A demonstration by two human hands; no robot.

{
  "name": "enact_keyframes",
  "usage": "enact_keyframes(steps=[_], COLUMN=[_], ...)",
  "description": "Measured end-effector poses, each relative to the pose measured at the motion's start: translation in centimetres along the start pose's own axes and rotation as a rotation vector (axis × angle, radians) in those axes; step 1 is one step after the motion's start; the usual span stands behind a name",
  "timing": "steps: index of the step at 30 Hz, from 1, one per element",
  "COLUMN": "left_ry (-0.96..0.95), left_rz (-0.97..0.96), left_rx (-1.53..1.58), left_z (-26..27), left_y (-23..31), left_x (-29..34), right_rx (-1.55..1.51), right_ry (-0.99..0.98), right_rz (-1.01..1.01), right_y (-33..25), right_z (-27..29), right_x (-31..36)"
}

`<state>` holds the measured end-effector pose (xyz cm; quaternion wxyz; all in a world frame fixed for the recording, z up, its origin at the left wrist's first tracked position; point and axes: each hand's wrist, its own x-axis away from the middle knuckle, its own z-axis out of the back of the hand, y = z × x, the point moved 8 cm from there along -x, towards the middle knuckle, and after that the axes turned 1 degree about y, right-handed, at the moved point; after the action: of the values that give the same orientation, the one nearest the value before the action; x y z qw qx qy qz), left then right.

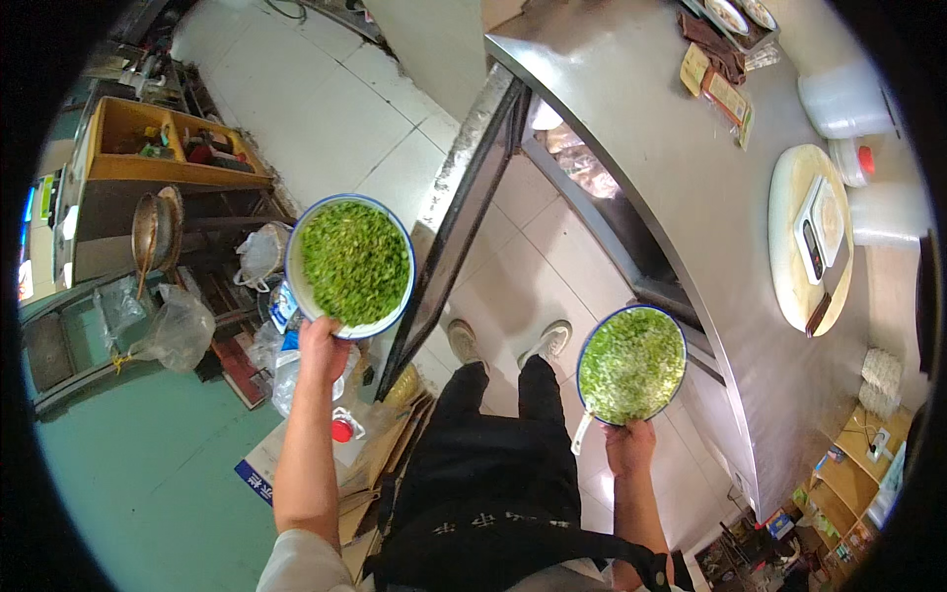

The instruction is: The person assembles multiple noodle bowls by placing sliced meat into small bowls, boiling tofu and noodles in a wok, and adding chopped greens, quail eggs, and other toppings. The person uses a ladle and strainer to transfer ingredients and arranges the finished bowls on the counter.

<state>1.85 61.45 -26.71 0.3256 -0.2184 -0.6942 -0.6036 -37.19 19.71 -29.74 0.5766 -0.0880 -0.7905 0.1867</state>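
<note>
My left hand (324, 347) grips the near rim of a white enamel basin (369, 327) with a blue edge. Finely chopped dark green herbs (355, 259) fill it. On the other side, my right hand (629, 444) holds a second blue-rimmed bowl (584, 393) by its near edge. Paler chopped greens mixed with white bits (634, 363) heap up inside that one, and a white spoon handle (581, 434) sticks out over its rim. Both vessels are held up level above the floor, apart from each other. The fingers under each rim are partly hidden.
A curved stainless steel counter (631, 109) runs along the right, carrying a round cutting board (789, 266) with a kitchen scale (815, 229) and a knife. Left are a wooden box (178, 173), plastic bags (178, 331) and cardboard (370, 464). A dark-framed ledge (464, 168) crosses ahead.
</note>
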Motion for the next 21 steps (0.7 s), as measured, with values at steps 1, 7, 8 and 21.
enact_keyframes(steps=[1,7,8,21], left_ry=[0.023,0.004,-0.03,-0.144], left_rz=[0.023,0.022,0.032,0.277], left_rx=[0.004,0.161,0.215,0.29], left_z=[0.4,0.1,-0.4,-15.0], left_y=[-0.9,-4.2,-4.8,-15.4], left_x=[-1.2,-5.0,-5.4,2.7], right_rx=[0.027,0.046,0.057,0.083], right_ry=[0.05,0.001,-0.034,-0.058], right_rz=[0.006,0.032,0.048,0.032], right_y=[-0.4,-3.0,-3.7,-15.7], right_z=[0.6,-1.0,-1.4,-4.1], right_x=[0.1,0.3,0.2,1.9])
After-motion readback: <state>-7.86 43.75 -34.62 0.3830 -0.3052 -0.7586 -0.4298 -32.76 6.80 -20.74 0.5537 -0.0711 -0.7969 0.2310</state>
